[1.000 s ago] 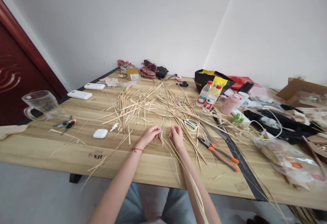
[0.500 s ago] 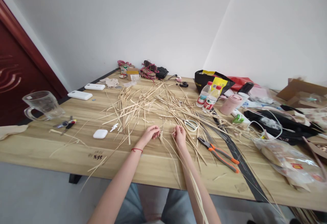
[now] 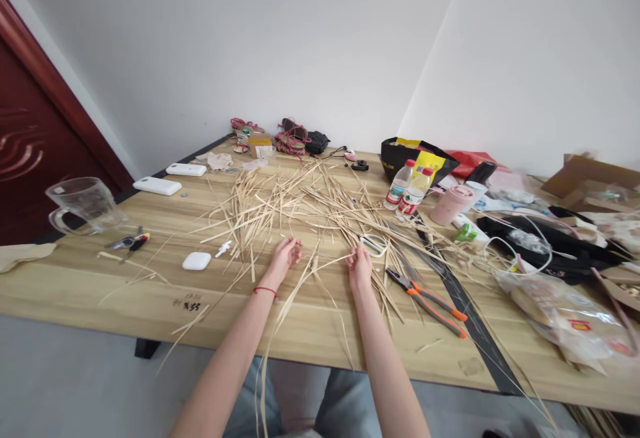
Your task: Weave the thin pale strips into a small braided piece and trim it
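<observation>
A small knotted piece of straw strips (image 3: 315, 264) sits between my hands on the table. Pale strips run from it down past the table's front edge between my forearms. My right hand (image 3: 359, 267) pinches one straw strip (image 3: 334, 262) that stretches left to the knotted piece. Just left of that piece, my left hand (image 3: 285, 258) is loosely curled with its fingers a little apart, and nothing shows in it. White-handled scissors (image 3: 374, 245) lie right beside my right hand. Pliers with orange and grey handles (image 3: 434, 305) rest farther right.
Loose straw strips (image 3: 270, 208) spread over the table's middle. At left are a glass mug (image 3: 85, 205), keys (image 3: 131, 242) and a white earphone case (image 3: 197, 261). Two bottles (image 3: 413, 193), a pink cup (image 3: 451, 205), bags and a cardboard box (image 3: 593, 178) crowd the right side.
The long hanging strips have swung from over my right forearm to the left, between my arms. My right hand has moved slightly right, pulling a strip out; my left hand has shifted slightly left.
</observation>
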Available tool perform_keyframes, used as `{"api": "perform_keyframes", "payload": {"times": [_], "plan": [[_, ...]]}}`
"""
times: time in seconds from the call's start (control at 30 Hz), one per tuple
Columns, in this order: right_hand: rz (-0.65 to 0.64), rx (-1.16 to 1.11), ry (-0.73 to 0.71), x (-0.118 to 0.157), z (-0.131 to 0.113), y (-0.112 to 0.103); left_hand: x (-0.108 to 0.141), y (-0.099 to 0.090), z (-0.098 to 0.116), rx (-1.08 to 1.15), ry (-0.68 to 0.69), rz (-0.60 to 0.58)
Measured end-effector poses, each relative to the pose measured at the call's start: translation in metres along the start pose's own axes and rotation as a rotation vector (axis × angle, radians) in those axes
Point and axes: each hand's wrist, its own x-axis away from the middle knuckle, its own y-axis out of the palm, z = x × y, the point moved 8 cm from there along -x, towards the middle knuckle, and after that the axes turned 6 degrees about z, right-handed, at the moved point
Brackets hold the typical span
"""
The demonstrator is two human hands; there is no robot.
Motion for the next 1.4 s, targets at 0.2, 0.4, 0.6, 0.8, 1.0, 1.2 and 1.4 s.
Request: {"api": "perform_keyframes", "payload": {"times": [0.2,0.4,0.6,0.8,1.0,1.2,1.4], "plan": [[-0.003,0.028,-0.010,0.003,-0.001,0.002,0.006,0.010,-0.002,0.016,-0.032,-0.087],[-0.074,0.132,0.016,0.006,0.002,0.008,0.009,0.016,0.000,0.065,-0.030,-0.150],[-0.156,0.147,0.079,0.013,0.008,0.019,0.019,0.025,-0.004,-0.077,-0.060,-0.201],[-0.242,0.216,0.113,0.023,0.012,0.029,0.027,0.039,-0.005,-0.144,-0.077,-0.335],[-0.394,0.378,0.096,0.039,0.019,0.045,0.026,0.038,-0.007,-0.179,-0.082,-0.330],[-0.485,0.438,0.081,0.044,0.022,0.053,0.037,0.048,-0.014,-0.269,-0.146,-0.454],[-0.468,0.404,0.144,0.043,0.025,0.050,0.046,0.053,-0.021,-0.375,-0.217,-0.553]]}}
